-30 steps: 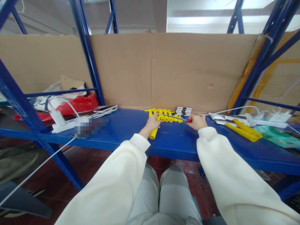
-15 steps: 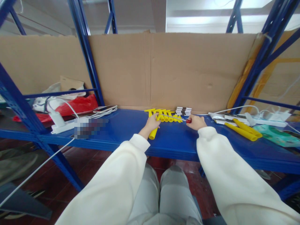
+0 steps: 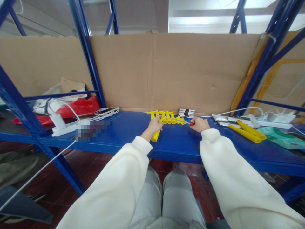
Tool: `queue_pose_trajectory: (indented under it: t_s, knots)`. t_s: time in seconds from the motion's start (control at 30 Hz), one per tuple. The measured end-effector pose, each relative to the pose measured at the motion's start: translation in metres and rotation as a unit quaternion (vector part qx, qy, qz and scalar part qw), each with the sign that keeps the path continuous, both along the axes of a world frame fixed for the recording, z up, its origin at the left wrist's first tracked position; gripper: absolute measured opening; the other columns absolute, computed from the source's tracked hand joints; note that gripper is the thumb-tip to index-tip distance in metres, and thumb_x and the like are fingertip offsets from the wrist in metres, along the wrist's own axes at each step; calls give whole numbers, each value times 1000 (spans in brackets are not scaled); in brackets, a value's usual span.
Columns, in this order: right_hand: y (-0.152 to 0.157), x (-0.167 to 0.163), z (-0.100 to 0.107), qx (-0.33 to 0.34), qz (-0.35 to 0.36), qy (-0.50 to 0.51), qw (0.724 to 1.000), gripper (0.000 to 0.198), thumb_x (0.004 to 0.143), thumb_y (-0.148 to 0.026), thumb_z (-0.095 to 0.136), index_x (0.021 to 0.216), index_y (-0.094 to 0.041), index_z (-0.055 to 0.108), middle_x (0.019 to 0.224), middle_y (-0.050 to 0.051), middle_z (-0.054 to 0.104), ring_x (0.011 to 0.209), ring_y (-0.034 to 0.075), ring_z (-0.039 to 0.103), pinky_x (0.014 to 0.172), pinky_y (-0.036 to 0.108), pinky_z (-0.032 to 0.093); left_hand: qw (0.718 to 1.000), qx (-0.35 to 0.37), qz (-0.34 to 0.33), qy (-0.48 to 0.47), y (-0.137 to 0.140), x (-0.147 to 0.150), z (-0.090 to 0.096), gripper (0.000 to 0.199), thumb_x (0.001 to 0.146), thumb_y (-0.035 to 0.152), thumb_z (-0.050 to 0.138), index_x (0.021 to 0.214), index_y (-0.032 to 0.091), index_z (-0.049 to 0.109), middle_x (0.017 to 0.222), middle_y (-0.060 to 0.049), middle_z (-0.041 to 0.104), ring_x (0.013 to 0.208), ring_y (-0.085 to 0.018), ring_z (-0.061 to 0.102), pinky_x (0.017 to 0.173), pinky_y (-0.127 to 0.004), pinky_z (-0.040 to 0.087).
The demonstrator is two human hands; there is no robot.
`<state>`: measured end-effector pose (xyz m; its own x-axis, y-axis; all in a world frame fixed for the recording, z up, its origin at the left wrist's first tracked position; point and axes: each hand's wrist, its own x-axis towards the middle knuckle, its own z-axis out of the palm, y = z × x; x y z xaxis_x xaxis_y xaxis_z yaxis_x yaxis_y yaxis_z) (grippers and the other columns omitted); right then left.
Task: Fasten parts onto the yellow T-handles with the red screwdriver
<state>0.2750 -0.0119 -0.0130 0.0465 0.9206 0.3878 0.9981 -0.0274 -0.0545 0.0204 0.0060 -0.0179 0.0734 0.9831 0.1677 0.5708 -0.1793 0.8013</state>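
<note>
My left hand (image 3: 155, 124) is closed around a yellow tapered tube (image 3: 155, 136), whose wide end points toward me. In my right hand (image 3: 200, 124) is a screwdriver (image 3: 192, 123) with a red handle, gripped in closed fingers. Its long, thin metal shaft runs leftward, with the far end close to my left fingers; whether it touches the tube cannot be made out. Several more yellow tubes (image 3: 169, 120) lie in a row just behind the shaft, partly hidden by my left hand. Behind them, against the cardboard, stands a stack of small white-and-black pieces (image 3: 186, 113).
Two yellow tubes (image 3: 247, 133) lie at the right of the blue shelf (image 3: 128, 127), beside a green packet (image 3: 281, 137) and a white power strip (image 3: 274, 124). On the left are a red bag (image 3: 78, 107), a phone (image 3: 108, 110) and cables. A cardboard sheet (image 3: 190, 70) closes the back.
The screwdriver's red handle appears slightly turned in my right hand. Otherwise both hands and the yellow tubes stay in place.
</note>
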Motion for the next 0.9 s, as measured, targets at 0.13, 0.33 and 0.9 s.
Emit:
queue_pose_trajectory:
  t_s: [0.13,0.33,0.9]
  knots:
    - [-3,-3,2,-27,-11,18,999,12,81,-25,62,92,-23,66,95,9,77,85,25,69,69,31,42,1000,-2,-1,2,-1,0,1,64,93,10,59,155,20,47,147,-18,59,69,-13,75,63,-21,59]
    - [-4,-5,5,-28,-14,-3,1000,12,81,-24,60,89,-23,69,100,7,78,98,26,71,84,35,44,1000,-2,0,5,-2,0,2,64,94,10,59,156,20,47,146,-18,60,66,-12,74,62,-20,58]
    - [1,2,0,-33,-2,11,999,6,78,-22,63,83,-23,66,88,7,75,81,23,69,66,30,43,1000,2,1,-11,-1,1,1,63,92,10,59,154,19,49,144,-18,61,61,-11,72,61,-22,59]
